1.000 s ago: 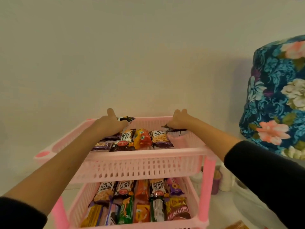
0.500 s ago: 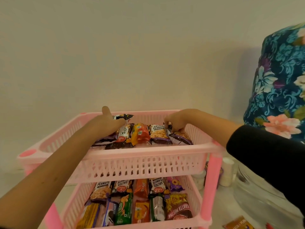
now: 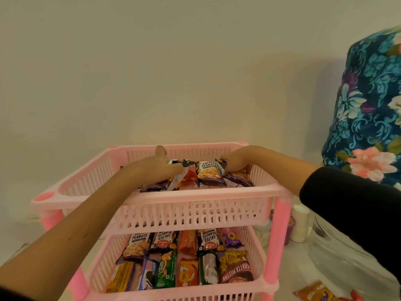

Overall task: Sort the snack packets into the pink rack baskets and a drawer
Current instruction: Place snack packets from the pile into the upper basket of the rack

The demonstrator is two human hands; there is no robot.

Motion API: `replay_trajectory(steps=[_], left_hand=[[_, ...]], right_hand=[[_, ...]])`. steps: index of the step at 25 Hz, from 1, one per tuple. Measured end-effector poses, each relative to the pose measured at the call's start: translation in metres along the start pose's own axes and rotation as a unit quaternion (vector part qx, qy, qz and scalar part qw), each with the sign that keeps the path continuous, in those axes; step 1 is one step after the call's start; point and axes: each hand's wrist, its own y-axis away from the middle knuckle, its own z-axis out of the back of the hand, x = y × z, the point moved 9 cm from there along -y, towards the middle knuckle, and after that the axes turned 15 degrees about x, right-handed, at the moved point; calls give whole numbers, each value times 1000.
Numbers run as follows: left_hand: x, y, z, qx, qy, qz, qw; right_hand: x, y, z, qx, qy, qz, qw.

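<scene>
Nearest to us, at the bottom right edge, a loose orange packet (image 3: 315,293) lies on the floor beside the pink rack (image 3: 280,235). The lower basket (image 3: 256,248) holds two rows of snack packets, all lying flat with their long axes running from us toward the wall: in the front row we see an Oreo packet (image 3: 148,274), a green packet (image 3: 166,271) and a Khatta Meetha packet (image 3: 235,267), and behind them several salted peanuts packets, some with their print upside down to us.

Above it, in the upper basket (image 3: 195,211), our left hand (image 3: 155,170) rests palm down on the packets at the left side, thumb raised (we cannot tell whether the fingers have closed on anything, as they are hidden under the palm). Beside it an orange packet (image 3: 187,177) tilts up on edge. A salted peanuts packet (image 3: 209,173) lies in the middle, its long axis toward the wall, its title end at the far side and readable from here. Our right hand (image 3: 235,161) is curled over a dark purple packet (image 3: 237,178) at the right side, fingers bent down onto its far end; this packet lies slanted, its near end pointing right and toward us.

Farther off stand a plain wall (image 3: 173,72) and, at right, a floral cover (image 3: 368,105).
</scene>
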Motion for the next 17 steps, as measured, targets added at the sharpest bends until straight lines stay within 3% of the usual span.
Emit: replay_trajectory(steps=[2,7,11,12,15,17], left_hand=[[-2,-1,-4,3,8,-2,1000],[16,-4,19,-76,26,23,996],[29,-8,24,-86,10,47,995],[31,-7,24,-81,2,53,995],[36,0,25,-71,-33,80,994],[33,6,24,-65,-45,89,993]], right_hand=[[0,0,-2,1,-37,-1,999],[0,4,14,-88,-47,-10,995],[-6,-4,-12,28,-206,-22,978],[-6,-1,-11,19,-203,-21,979],[0,26,21,-164,-22,-41,985],[5,48,37,-242,-3,-44,969]])
